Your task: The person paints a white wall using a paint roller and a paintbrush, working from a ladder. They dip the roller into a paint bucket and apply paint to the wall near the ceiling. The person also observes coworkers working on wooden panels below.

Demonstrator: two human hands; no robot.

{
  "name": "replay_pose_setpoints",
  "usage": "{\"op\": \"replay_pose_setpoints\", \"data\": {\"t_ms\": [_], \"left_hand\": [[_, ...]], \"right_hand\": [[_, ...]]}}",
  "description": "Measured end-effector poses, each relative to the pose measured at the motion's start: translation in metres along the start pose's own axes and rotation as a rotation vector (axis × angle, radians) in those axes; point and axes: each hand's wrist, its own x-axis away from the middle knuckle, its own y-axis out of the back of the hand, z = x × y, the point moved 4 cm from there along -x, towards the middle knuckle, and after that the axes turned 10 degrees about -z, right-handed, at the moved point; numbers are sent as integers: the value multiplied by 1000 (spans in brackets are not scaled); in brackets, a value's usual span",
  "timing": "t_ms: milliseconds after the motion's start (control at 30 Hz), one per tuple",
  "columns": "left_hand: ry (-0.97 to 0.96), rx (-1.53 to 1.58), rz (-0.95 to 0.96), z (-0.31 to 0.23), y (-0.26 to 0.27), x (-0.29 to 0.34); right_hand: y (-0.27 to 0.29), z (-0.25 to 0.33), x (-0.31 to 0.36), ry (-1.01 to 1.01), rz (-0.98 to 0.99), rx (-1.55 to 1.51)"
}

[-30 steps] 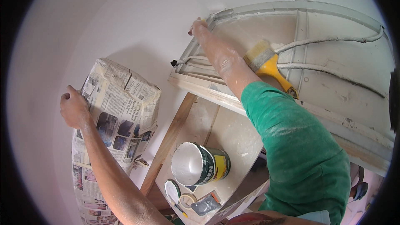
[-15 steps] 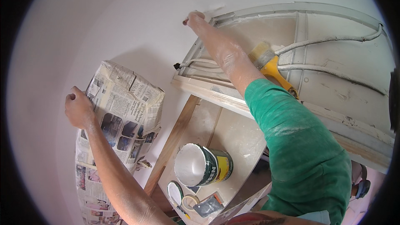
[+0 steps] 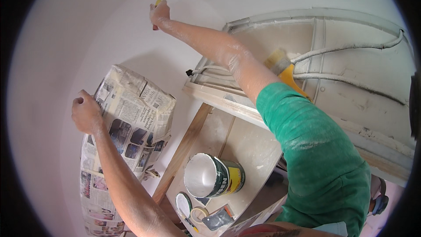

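High on the pale wall, my right hand [image 3: 159, 14] is closed around a small hand tool [image 3: 158, 2] with a yellow part above the fist and a reddish end below it. The working end is hard to make out, and a faint mark lies on the wall just above. My left hand [image 3: 87, 113] is curled closed at the left edge of a newspaper-wrapped object [image 3: 131, 105]. Whatever its fingers hold, if anything, is hidden. Beyond my right forearm, a wide brush [image 3: 286, 70] with a yellow handle lies in the framed recess.
An open dark-green and yellow paint bucket [image 3: 236, 179] stands on a board below, with a round lid [image 3: 183, 203], a tape roll [image 3: 199, 213] and a grey scraper-like piece [image 3: 217, 219] nearby. Grey cables [image 3: 351, 79] run across the metal-framed recess [image 3: 351, 52]. A wooden strip [image 3: 186, 147] slopes alongside the board.
My right hand has moved left and slightly up, from the recess frame's corner onto the wall, with the tool in it. My left hand stays nearly in place.
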Motion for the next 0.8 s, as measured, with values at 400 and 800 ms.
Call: {"op": "replay_pose_setpoints", "data": {"t_ms": [400,800], "left_hand": [[1,14,-18,13,-4,-1],[8,42,-44,10,4,3]], "right_hand": [[43,49,105,137,614,-44],[39,43,105,629,759,150]]}}
